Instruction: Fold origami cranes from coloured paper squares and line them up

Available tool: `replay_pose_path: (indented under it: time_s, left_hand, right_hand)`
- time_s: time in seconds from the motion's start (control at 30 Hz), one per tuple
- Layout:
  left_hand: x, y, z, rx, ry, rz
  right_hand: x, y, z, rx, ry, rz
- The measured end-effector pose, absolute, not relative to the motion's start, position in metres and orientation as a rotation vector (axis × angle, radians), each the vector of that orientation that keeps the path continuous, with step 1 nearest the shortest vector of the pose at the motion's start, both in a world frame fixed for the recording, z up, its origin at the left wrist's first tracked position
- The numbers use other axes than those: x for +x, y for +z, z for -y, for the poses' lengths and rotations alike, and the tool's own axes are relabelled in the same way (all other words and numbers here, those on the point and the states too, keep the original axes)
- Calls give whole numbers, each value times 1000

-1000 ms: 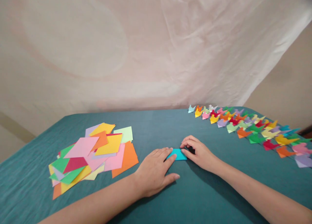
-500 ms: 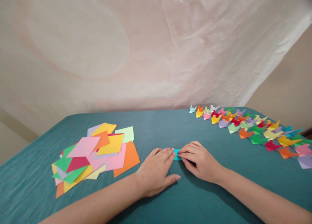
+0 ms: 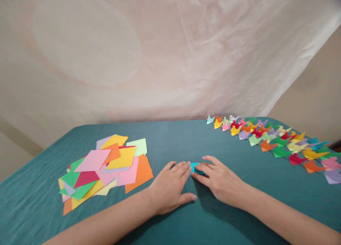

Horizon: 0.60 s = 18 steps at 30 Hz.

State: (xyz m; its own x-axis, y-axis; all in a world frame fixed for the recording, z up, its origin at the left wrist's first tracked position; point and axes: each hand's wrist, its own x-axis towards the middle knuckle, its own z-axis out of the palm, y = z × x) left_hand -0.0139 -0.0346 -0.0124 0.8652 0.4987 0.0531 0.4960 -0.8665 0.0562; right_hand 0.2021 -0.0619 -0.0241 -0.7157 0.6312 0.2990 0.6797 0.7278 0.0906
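Observation:
A small folded cyan paper [image 3: 196,167] lies on the teal tablecloth [image 3: 202,220] in the middle of the table. My left hand [image 3: 170,188] lies flat with its fingers stretched, its fingertips on the paper's left end. My right hand [image 3: 217,179] lies flat over the paper's right part, fingers pressing it down, so most of the paper is hidden. Only a short cyan strip shows between the two hands.
A loose pile of coloured paper squares [image 3: 106,166] lies at the left. Rows of several folded paper birds [image 3: 277,140] run along the right side towards the table's edge. A wrinkled pale cloth [image 3: 160,53] hangs behind the table.
My right hand has slid leftwards over the cyan paper and flattened, covering most of it. My left hand has stayed in place.

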Motion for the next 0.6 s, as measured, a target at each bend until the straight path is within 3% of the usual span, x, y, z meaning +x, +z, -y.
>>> replay_pose_path:
  time_s: [0.6]
  left_hand:
    - [-15,-10,33,2952,53,-775]
  right_hand:
    - [221,-14,65,-1156,-242,2753]
